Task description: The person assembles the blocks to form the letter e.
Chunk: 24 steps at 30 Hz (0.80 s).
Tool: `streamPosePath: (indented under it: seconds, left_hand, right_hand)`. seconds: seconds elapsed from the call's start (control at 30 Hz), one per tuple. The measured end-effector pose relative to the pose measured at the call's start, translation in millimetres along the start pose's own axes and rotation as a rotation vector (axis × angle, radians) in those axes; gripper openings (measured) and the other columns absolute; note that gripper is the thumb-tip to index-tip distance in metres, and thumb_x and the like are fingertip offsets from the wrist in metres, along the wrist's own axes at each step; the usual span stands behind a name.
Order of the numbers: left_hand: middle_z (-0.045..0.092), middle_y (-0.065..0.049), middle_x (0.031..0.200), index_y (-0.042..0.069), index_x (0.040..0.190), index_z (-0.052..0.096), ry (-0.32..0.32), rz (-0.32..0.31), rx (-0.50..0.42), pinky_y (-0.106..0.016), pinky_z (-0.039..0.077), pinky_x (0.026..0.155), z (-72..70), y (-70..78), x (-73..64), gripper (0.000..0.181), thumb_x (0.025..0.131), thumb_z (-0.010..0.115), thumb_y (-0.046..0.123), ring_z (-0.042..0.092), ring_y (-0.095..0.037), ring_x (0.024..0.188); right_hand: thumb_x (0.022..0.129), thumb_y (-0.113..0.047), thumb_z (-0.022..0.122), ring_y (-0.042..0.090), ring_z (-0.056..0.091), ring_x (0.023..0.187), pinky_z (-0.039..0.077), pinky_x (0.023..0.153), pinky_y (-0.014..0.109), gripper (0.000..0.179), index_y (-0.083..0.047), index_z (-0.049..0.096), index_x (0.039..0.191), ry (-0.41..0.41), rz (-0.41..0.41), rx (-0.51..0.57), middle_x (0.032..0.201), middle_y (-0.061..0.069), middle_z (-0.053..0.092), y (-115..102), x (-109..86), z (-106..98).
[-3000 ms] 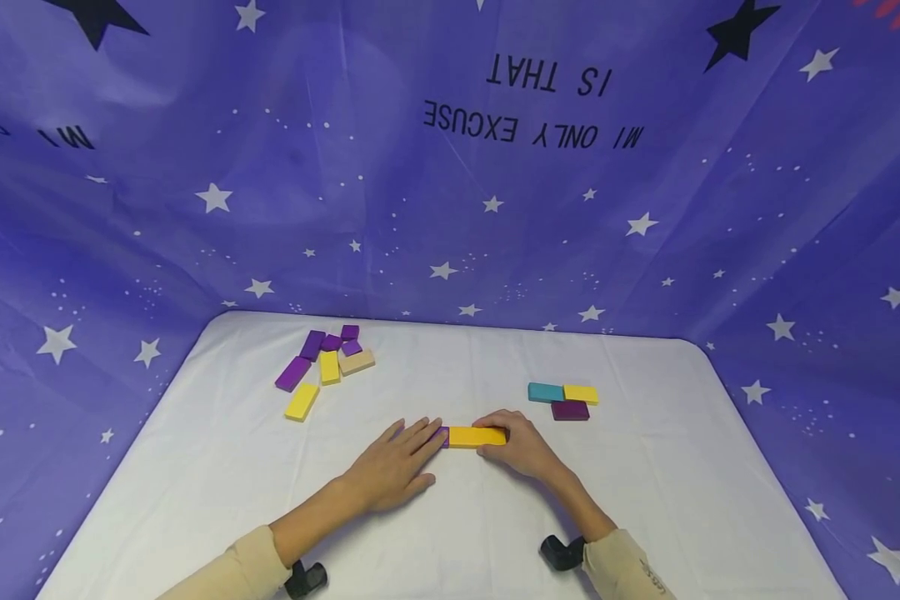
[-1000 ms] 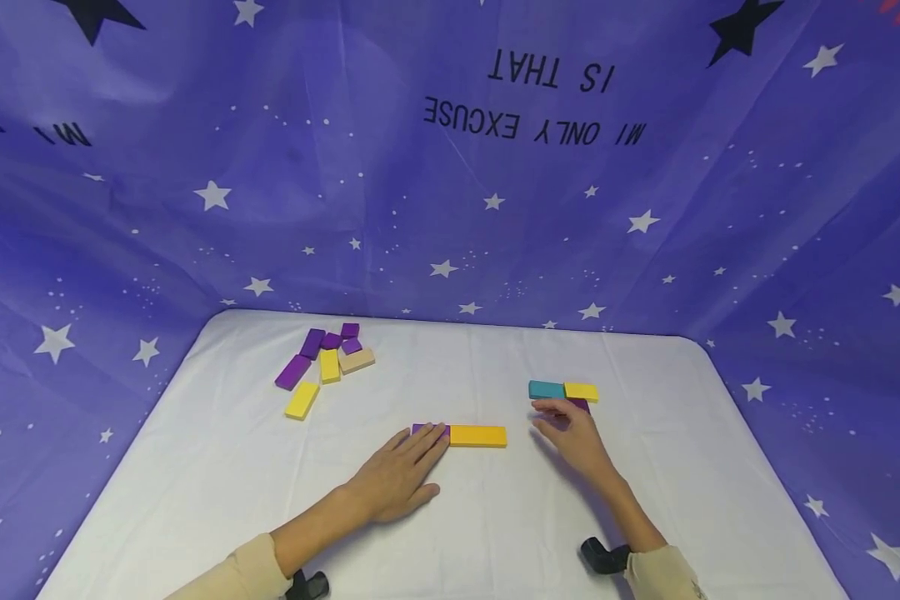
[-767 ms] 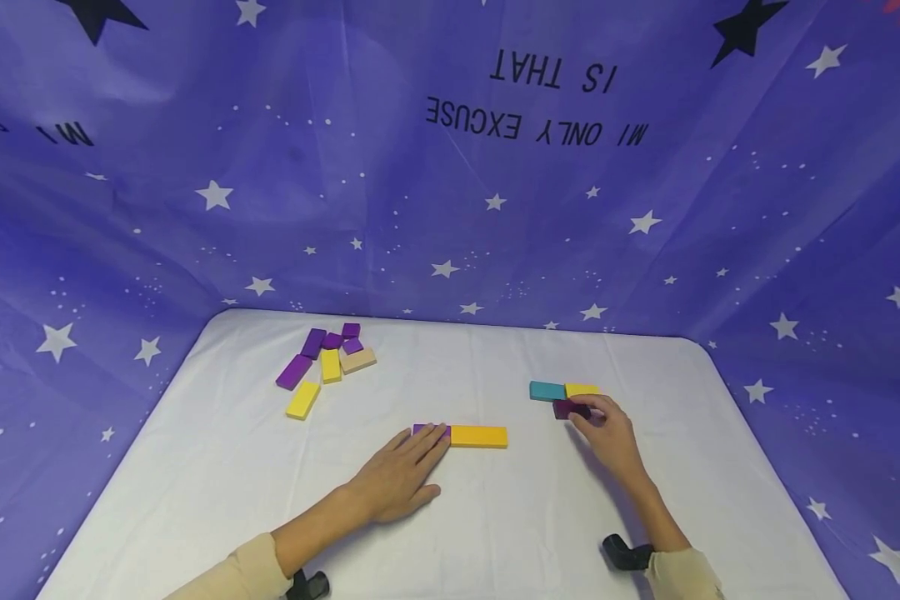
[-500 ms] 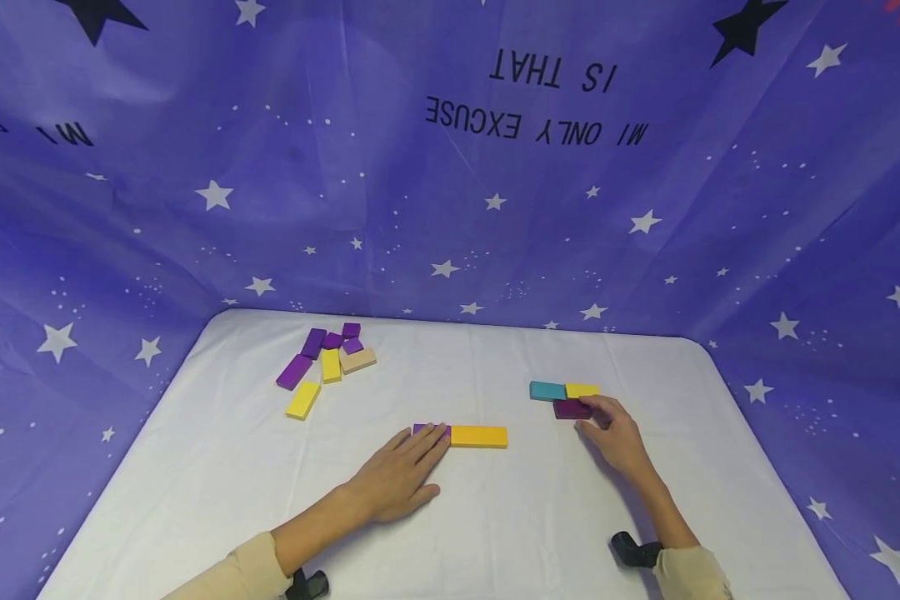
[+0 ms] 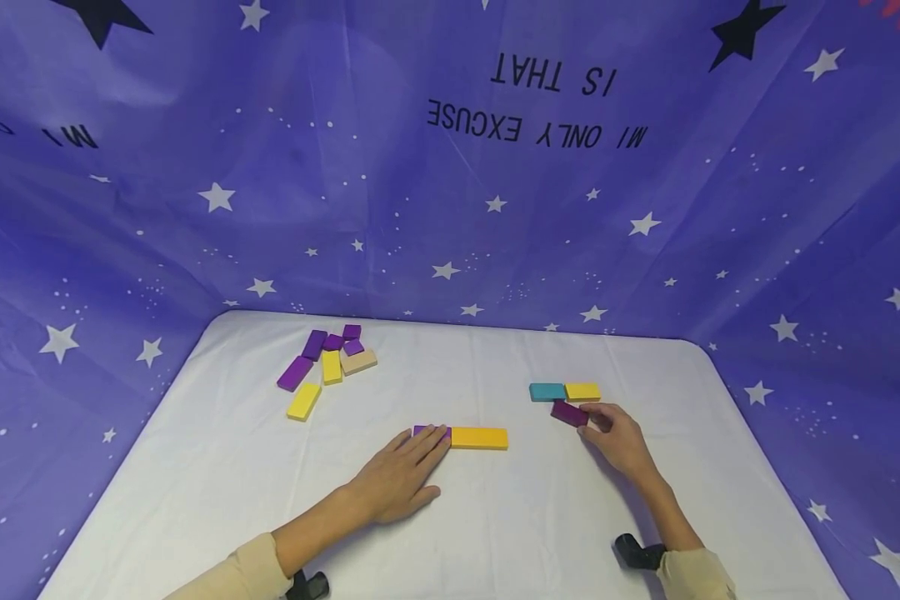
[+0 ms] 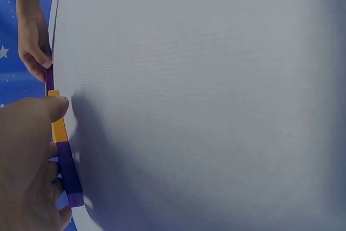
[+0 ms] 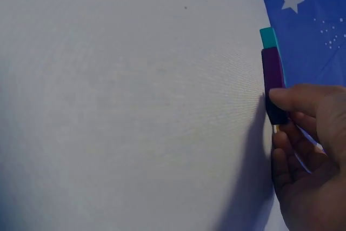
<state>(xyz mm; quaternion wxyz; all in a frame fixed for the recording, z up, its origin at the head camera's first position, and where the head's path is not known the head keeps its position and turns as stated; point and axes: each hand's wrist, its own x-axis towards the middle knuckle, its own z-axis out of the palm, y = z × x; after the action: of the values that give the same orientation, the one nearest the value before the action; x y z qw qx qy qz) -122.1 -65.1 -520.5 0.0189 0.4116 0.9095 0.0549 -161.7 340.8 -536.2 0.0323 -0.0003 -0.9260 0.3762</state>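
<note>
My left hand point(image 5: 395, 479) lies with straight fingers over a purple block point(image 5: 422, 431), partly covering it. An orange-yellow block point(image 5: 480, 438) sits end to end with that purple one, in a row also visible in the left wrist view. At the right, my right hand point(image 5: 621, 442) pinches the near end of a dark purple block point(image 5: 569, 413) between thumb and fingers. This block is turned at a slant, in front of a teal block point(image 5: 547, 392) and a yellow block point(image 5: 582, 392). In the right wrist view the thumb presses the dark purple block point(image 7: 274, 74).
At the back left lies a loose group of purple blocks point(image 5: 295, 373), yellow blocks point(image 5: 303, 402) and a beige block point(image 5: 359, 362). White cloth point(image 5: 487, 533) covers the table. A blue star-printed curtain point(image 5: 450, 233) rises behind its far edge and at both sides.
My right hand has left the orange-yellow block and gone right to the dark purple block, which has now turned out of line with the teal and yellow blocks. My left hand stays almost in place.
</note>
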Motion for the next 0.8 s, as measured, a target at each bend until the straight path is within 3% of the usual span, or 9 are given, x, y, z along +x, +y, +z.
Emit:
streamPosePath:
  seconds: [0.23,0.5,0.63,0.8]
  left_hand:
    - [0.026,-0.014,0.161,0.002,0.155,0.031,0.008,0.007,-0.01,-0.049,0.024,0.116,-0.7,0.3,0.8,0.069,0.102,0.051,0.043,0.025,-0.029,0.147]
    - [0.024,-0.013,0.162,0.003,0.156,0.03,-0.019,-0.005,-0.026,-0.048,0.022,0.117,-1.3,1.0,0.7,0.069,0.103,0.05,0.043,0.022,-0.028,0.148]
    - [0.026,-0.014,0.161,0.002,0.155,0.031,0.002,-0.001,-0.025,-0.049,0.024,0.116,-0.7,0.5,-0.1,0.07,0.102,0.052,0.042,0.024,-0.029,0.147]
    - [0.027,-0.014,0.161,0.001,0.154,0.032,0.027,0.009,-0.017,-0.05,0.026,0.115,0.8,-0.3,-0.4,0.07,0.101,0.053,0.042,0.026,-0.03,0.146]
  right_hand:
    - [0.085,-0.01,0.079,0.026,0.062,0.092,0.052,0.082,0.039,0.037,0.001,0.067,0.117,-0.044,0.007,0.021,0.1,0.011,0.067,-10.8,-4.7,1.8]
    - [0.085,-0.011,0.079,0.021,0.06,0.092,0.051,0.082,0.035,0.035,0.001,0.068,0.117,-0.074,0.027,0.067,0.1,0.007,0.067,-30.0,-7.5,19.9]
    - [0.084,-0.009,0.078,0.021,0.06,0.091,0.051,0.082,0.036,0.034,0.0,0.069,0.116,-0.076,0.019,0.079,0.099,0.006,0.067,-43.0,-4.7,32.5]
    - [0.082,-0.007,0.08,0.018,0.058,0.088,0.049,0.078,0.029,0.033,-0.002,0.071,0.112,-0.057,0.013,0.104,0.095,0.004,0.067,-54.0,0.3,45.8]
